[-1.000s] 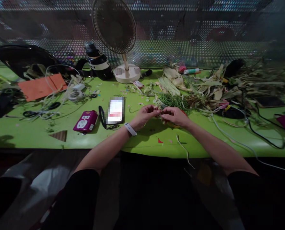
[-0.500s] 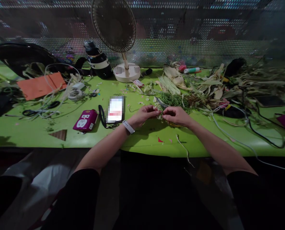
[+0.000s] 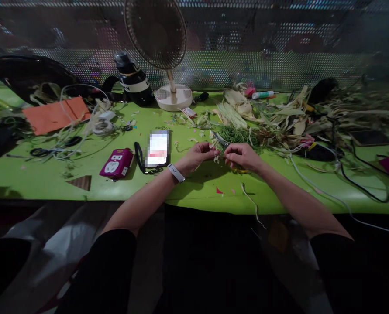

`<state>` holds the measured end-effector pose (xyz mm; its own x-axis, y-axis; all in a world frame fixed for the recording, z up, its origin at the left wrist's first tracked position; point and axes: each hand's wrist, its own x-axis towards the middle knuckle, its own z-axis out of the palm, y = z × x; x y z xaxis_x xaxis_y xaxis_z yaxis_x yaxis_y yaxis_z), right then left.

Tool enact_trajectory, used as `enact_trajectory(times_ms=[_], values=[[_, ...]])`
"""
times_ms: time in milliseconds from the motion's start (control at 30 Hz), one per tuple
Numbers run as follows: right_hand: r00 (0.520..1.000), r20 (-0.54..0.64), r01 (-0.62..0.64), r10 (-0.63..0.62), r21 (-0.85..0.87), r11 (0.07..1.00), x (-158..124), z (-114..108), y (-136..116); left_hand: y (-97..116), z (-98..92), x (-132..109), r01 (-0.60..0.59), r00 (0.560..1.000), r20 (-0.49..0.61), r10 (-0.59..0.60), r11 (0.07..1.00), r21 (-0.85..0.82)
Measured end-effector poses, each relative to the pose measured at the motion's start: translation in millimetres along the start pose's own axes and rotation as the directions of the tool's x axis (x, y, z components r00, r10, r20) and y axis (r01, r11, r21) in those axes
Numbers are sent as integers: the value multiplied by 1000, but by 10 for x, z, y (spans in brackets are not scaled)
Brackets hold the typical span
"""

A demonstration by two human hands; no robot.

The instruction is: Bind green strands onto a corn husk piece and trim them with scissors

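Note:
My left hand point(image 3: 199, 157), with a pale watch band on its wrist, is closed in a pinch on a small pale plant piece point(image 3: 216, 158). Just to its right, my right hand point(image 3: 243, 156) has its fingers curled together; whatever lies inside them is hidden. Dark scissor blades point(image 3: 221, 139) point up and left from beside the right fingers. A yellow handle shows below that hand, and I cannot tell whether the hand grips it. Behind both hands lies a coil of thin green strands point(image 3: 236, 135).
Dried husks and leaves point(image 3: 295, 113) heap at the back right. Left of my hands are a phone point(image 3: 158, 148) and a purple power socket point(image 3: 116, 163). A fan point(image 3: 173, 98) and a black bottle point(image 3: 137, 87) stand behind on the green table point(image 3: 181, 192). Cables cross both sides.
My right hand has shifted slightly right, widening the gap between the hands. The left hand stays in its pinch, and the pale piece now shows more clearly at its fingertips.

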<state>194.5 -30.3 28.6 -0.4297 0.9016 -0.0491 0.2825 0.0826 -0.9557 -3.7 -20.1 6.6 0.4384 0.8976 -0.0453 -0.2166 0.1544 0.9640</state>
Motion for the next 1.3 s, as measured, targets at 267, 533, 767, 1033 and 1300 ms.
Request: enact_trajectory(times_ms=[267, 533, 767, 1033, 1300], values=[[986, 130, -126, 103, 183, 975, 16, 124, -22, 1, 46, -10, -116, 993, -34, 117, 992, 42], [990, 109, -112, 93, 185, 976, 14, 98, -22, 10, 24, -16, -147, 989, -20, 149, 987, 59], [997, 58, -64, 58, 103, 993, 4, 94, -18, 28, -5, -17, -97, 994, -42, 101, 991, 88], [999, 1, -32, 32, 12, 999, 1, 51, -3, 44, -99, -3, 72, 997, 30, -73, 997, 31], [999, 16, 48, -47, -48, 998, 2, 31, 37, 140, -164, -26, 195, 972, 127, -197, 980, 27]])
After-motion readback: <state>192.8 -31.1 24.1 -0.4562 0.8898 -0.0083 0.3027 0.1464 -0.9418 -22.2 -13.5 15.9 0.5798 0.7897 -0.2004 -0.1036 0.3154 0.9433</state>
